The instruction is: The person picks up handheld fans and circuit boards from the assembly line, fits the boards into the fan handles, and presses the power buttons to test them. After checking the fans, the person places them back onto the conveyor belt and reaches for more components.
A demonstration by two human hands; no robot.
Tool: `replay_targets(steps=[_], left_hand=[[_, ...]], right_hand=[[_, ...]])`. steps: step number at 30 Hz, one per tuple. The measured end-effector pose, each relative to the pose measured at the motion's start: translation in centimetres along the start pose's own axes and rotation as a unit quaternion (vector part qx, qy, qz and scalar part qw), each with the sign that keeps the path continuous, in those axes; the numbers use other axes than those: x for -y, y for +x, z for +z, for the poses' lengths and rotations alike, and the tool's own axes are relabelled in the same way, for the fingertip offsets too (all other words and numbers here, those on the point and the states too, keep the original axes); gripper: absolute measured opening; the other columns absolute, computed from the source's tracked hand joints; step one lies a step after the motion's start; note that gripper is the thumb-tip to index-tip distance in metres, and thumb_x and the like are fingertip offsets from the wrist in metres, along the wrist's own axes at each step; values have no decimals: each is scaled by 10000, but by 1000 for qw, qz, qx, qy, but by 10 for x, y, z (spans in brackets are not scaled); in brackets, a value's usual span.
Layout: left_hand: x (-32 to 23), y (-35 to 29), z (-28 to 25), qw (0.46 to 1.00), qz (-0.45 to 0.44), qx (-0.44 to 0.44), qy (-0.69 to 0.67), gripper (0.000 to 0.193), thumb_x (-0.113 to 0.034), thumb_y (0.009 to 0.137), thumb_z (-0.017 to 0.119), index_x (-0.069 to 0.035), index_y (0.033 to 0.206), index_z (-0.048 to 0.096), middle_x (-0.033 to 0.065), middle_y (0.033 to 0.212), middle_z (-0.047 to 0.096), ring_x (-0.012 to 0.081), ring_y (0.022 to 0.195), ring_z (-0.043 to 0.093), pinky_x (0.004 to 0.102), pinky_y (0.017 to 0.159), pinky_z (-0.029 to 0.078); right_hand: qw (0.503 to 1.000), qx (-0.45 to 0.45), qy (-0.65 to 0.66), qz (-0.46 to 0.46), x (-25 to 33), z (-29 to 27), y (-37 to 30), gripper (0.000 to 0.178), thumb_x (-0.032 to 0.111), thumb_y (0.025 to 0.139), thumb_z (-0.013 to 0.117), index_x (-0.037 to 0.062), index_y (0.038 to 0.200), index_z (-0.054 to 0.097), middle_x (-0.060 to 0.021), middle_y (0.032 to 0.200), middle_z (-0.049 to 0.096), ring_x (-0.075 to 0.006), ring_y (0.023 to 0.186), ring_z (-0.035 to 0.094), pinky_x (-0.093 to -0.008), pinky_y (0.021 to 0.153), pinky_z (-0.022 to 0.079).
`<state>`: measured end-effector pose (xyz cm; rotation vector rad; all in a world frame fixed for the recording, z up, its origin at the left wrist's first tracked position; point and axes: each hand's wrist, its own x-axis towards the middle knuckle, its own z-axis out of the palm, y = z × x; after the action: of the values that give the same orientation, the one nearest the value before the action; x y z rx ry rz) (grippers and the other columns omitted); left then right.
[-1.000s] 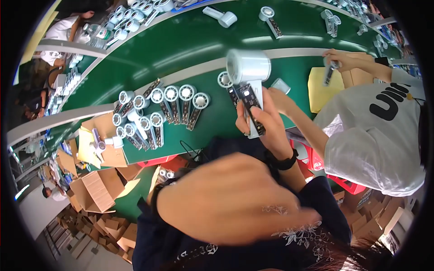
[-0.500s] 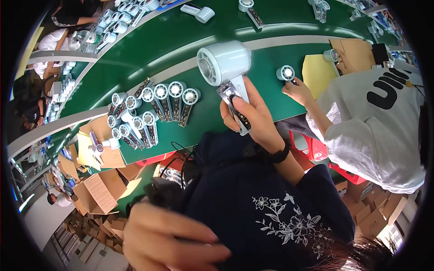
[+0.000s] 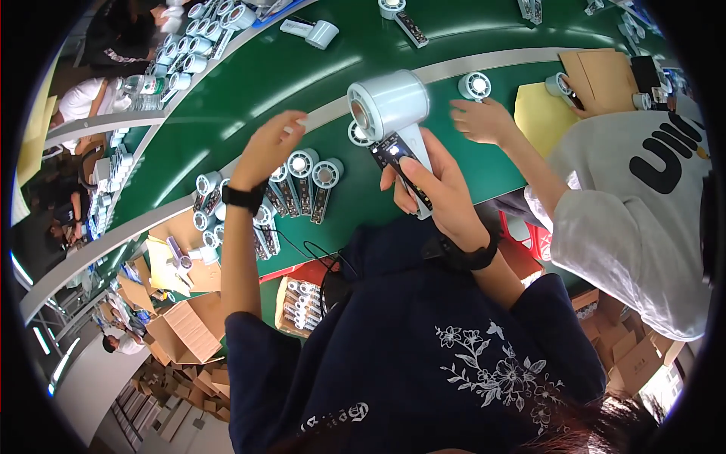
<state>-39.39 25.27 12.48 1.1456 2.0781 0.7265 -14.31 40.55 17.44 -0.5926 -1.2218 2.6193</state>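
My right hand [image 3: 446, 185] grips a pale blue handheld fan [image 3: 397, 102] by its handle, the round head tilted up and to the left. My thumb presses on the open front of the handle, where a dark circuit board [image 3: 404, 170] shows a bright lit spot. My left hand [image 3: 268, 147] is raised over the table, fingers loosely bent and apart, with nothing visible in it. Below it stand rows of similar fans [image 3: 327, 174] with bare boards in their handles, partly hidden by my left forearm. Another fan [image 3: 359, 134] shows partly behind the held one.
At right, a co-worker's hand [image 3: 484, 121] is close to a fan [image 3: 475, 85] beside a yellow sheet [image 3: 541, 113]. More fans [image 3: 311, 32] lie across the green table [image 3: 227, 106]. Open cardboard boxes [image 3: 189, 333] stand at lower left; a box of fans [image 3: 301, 306] sits below the table edge.
My left hand has swung up from the lower left to above the rows of fans. The held fan has shifted slightly right, and its board now shows a bright light. The co-worker's fan has moved farther away.
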Motion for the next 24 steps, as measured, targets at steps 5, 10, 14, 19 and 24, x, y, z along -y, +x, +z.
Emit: replay_targets(steps=[5, 10, 14, 19, 24], left_hand=[[37, 76, -22, 985, -62, -43, 155, 419, -257, 856, 588, -98, 1231, 489, 113, 1021, 601, 271, 853, 619, 371, 776, 486], [101, 143, -21, 966, -98, -93, 219, 478, -242, 823, 624, -105, 1257, 478, 117, 1145, 564, 266, 882, 593, 383, 795, 481], [123, 183, -13, 913, -59, -190, 357, 531, -179, 772, 644, -133, 1271, 468, 86, 1219, 521, 277, 1047, 540, 415, 860, 455], [146, 215, -24, 864, 95, -229, 438, 565, -55, 696, 629, -156, 1233, 487, 60, 1190, 513, 269, 1157, 466, 419, 964, 384], [158, 232, -33, 871, 140, -164, 442, 514, -2, 656, 626, -141, 1142, 529, 67, 1127, 529, 257, 1160, 466, 404, 1015, 339]], right_hand=[[999, -34, -6, -7, 2, -11, 15, 409, 118, 929, 468, -14, 1296, 346, -150, 808, 601, -95, 479, 466, -230, 460, 383], [997, -57, -49, -15, 6, -19, 36, 379, 102, 927, 464, -24, 1267, 353, -142, 805, 608, -90, 483, 472, -224, 462, 384], [996, -76, -52, -16, 8, -27, 52, 379, 90, 916, 510, -3, 1254, 369, -105, 805, 625, -72, 508, 485, -207, 469, 372], [994, -96, -54, -11, 10, -28, 71, 389, 84, 903, 540, 11, 1249, 379, -86, 801, 637, -63, 515, 488, -198, 474, 366], [992, -113, -50, -2, 9, -31, 81, 394, 89, 900, 550, 8, 1246, 379, -90, 801, 636, -61, 509, 485, -198, 475, 368]])
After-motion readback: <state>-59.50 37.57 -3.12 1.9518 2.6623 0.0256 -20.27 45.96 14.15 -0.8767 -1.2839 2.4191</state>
